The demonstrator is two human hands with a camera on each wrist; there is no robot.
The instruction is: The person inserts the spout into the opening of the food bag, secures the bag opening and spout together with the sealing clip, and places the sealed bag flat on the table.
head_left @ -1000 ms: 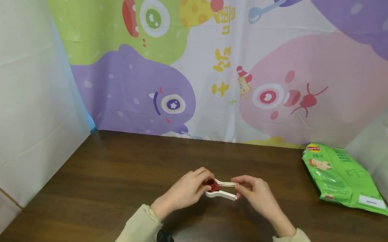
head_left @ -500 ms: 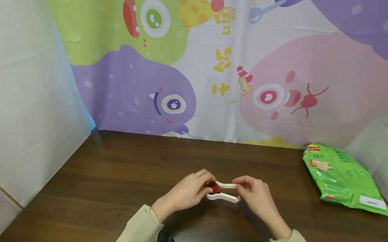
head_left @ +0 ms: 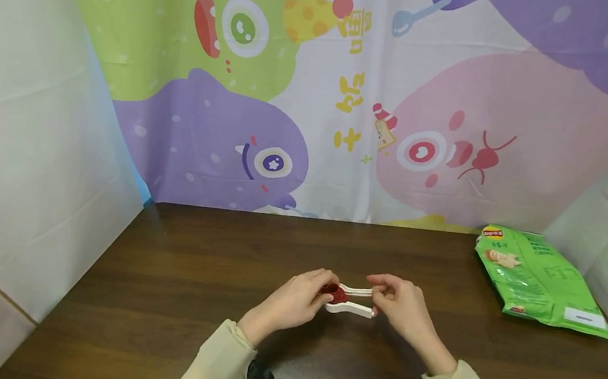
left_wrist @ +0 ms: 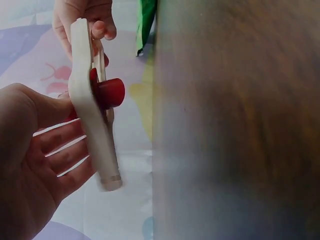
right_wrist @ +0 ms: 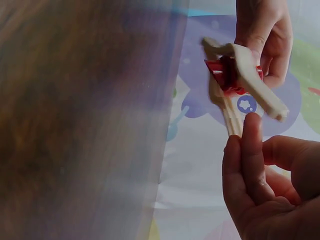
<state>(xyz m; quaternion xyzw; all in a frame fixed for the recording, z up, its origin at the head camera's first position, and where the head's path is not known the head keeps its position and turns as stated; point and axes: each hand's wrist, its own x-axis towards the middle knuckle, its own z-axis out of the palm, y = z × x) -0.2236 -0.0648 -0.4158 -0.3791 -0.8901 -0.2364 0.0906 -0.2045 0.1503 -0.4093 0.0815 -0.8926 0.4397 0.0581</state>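
Observation:
Between the two hands, above the table, is a cream clip-like thing (head_left: 349,308) with two long arms spread apart and a red middle part (head_left: 338,294). In the left wrist view that red part (left_wrist: 111,93) sticks out like a short round spout. My left hand (head_left: 295,300) holds the thing at its red end, thumb on the near side. My right hand (head_left: 405,306) pinches the tip of the farther arm between thumb and fingers. From the right wrist view, the other arm (right_wrist: 257,90) ends just beyond the right fingertips. Its exact kind is unclear.
A green snack bag (head_left: 547,277) lies at the back right of the dark wooden table (head_left: 189,276). Behind hangs a cartoon-printed curtain (head_left: 332,186), and pale sheets (head_left: 38,124) flank both sides. Dark wrist gear (head_left: 260,377) shows below the sleeves.
Both hands and the cream-and-red thing have shifted slightly toward the person and to the right. The hold of each hand looks the same.

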